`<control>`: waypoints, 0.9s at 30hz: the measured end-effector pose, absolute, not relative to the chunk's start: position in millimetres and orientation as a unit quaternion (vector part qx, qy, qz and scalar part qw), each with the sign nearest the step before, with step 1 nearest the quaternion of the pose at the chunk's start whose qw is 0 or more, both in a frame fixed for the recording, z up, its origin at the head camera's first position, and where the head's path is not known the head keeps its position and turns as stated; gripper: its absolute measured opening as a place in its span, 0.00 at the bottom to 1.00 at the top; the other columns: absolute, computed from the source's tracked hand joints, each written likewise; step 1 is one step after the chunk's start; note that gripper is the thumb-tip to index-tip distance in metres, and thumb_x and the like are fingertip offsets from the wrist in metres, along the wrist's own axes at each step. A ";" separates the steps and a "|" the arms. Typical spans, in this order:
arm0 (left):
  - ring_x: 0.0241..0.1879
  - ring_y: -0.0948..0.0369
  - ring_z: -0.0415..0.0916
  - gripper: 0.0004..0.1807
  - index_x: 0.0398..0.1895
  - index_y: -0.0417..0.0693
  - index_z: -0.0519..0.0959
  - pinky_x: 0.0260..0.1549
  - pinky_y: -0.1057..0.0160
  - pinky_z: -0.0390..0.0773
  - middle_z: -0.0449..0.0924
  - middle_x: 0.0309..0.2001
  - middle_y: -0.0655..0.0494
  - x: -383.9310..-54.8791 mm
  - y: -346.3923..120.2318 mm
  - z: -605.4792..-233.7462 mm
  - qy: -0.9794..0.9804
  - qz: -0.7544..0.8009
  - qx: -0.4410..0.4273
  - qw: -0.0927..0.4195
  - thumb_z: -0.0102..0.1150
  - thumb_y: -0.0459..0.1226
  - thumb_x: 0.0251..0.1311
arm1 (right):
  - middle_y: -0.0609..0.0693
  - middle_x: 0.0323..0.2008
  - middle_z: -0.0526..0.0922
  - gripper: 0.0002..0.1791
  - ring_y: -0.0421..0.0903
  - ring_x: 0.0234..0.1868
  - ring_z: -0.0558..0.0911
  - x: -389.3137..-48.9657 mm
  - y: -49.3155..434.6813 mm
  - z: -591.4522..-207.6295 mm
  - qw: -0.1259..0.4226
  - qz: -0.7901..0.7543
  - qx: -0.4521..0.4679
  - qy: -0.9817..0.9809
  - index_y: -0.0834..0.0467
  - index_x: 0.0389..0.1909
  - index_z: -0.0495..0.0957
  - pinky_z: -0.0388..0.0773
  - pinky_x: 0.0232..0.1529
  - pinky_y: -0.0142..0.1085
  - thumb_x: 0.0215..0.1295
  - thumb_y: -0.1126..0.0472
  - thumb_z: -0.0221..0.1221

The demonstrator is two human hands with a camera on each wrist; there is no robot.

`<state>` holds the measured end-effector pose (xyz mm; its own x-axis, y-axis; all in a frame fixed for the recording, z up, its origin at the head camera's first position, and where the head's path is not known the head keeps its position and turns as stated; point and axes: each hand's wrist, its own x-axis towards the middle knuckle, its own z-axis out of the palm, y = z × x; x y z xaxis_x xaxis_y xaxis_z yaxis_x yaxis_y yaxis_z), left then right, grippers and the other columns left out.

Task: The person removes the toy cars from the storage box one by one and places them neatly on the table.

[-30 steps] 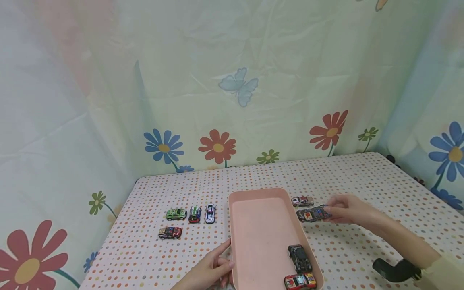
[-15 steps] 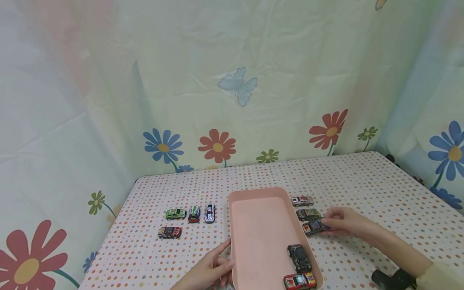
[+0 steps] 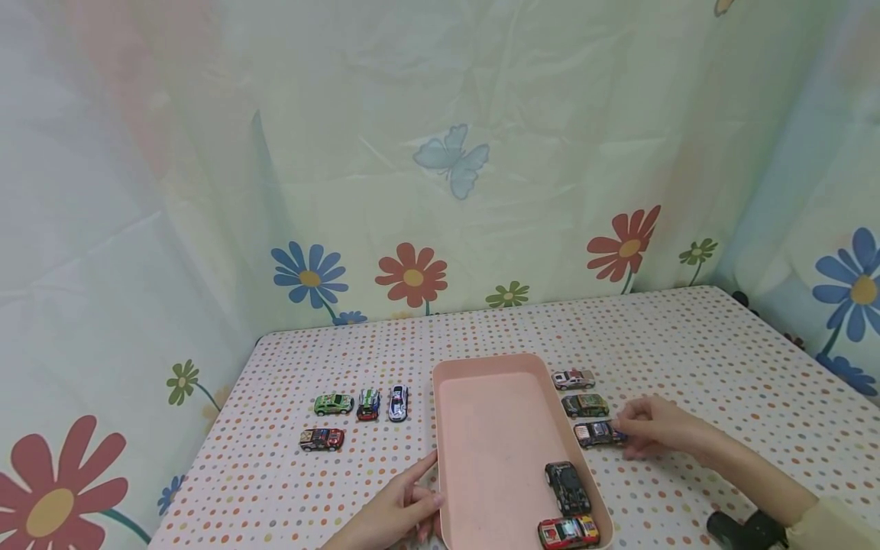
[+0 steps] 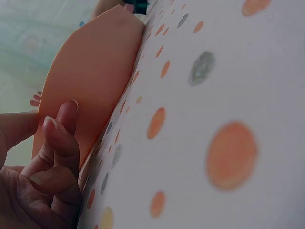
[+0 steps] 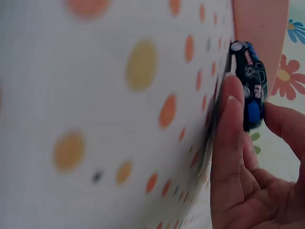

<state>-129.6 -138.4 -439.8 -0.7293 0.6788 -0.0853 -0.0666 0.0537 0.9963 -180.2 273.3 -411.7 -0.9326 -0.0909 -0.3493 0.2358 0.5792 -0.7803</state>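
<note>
My right hand (image 3: 656, 428) pinches the end of a dark blue-and-black toy car (image 3: 598, 434), just right of the pink tray (image 3: 491, 366). In the right wrist view the thumb lies on one side of this car (image 5: 251, 81) and fingers on the other. My left hand (image 3: 395, 508) rests against the tray's left side. The left wrist view shows its bent fingertips (image 4: 66, 112) at the outer wall. A black toy car (image 3: 568, 487) and a red-and-yellow one (image 3: 568, 532) sit inside the tray, at its near right corner.
Beyond the held car stand a green-and-dark car (image 3: 585, 405) and a white-and-red car (image 3: 574, 380). Left of the tray are a green car (image 3: 334, 404), a green-and-white car (image 3: 368, 405), a white-and-blue car (image 3: 398, 403) and a black-and-red car (image 3: 321, 439).
My right hand has brought the dark blue car nearer, uncovering the green-and-dark car, and turned it roughly parallel with the cars beyond. My left hand and the tray stay put.
</note>
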 end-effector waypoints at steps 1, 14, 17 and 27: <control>0.18 0.67 0.65 0.36 0.72 0.33 0.41 0.14 0.74 0.58 0.72 0.23 0.53 -129.6 -138.4 -439.8 0.665 0.649 0.230 0.288 0.47 0.37 0.70 | 0.52 0.22 0.80 0.09 0.47 0.23 0.81 -180.0 273.5 -412.5 0.177 -0.446 0.039 0.877 0.66 0.32 0.72 0.79 0.26 0.36 0.64 0.63 0.56; 0.18 0.67 0.66 0.36 0.71 0.32 0.41 0.15 0.74 0.58 0.72 0.22 0.54 -129.4 -138.5 -438.7 0.664 0.649 0.234 0.288 0.47 0.37 0.70 | 0.53 0.20 0.76 0.11 0.46 0.18 0.78 -181.4 274.3 -407.4 0.179 -0.386 0.003 0.905 0.62 0.29 0.67 0.77 0.21 0.35 0.61 0.63 0.60; 0.18 0.67 0.66 0.36 0.71 0.32 0.41 0.15 0.74 0.58 0.72 0.22 0.54 -129.8 -138.4 -438.3 0.667 0.647 0.232 0.288 0.47 0.37 0.70 | 0.51 0.19 0.76 0.10 0.46 0.17 0.78 -180.7 274.0 -404.2 0.157 -0.373 -0.026 0.914 0.61 0.29 0.68 0.76 0.19 0.36 0.61 0.64 0.60; 0.19 0.68 0.67 0.37 0.71 0.30 0.40 0.16 0.74 0.59 0.73 0.23 0.55 -128.1 -138.0 -438.3 0.664 0.652 0.230 0.285 0.47 0.36 0.70 | 0.53 0.31 0.80 0.09 0.51 0.32 0.80 -184.2 259.0 -371.6 -0.015 -0.260 -0.186 0.947 0.66 0.38 0.77 0.78 0.31 0.44 0.59 0.64 0.62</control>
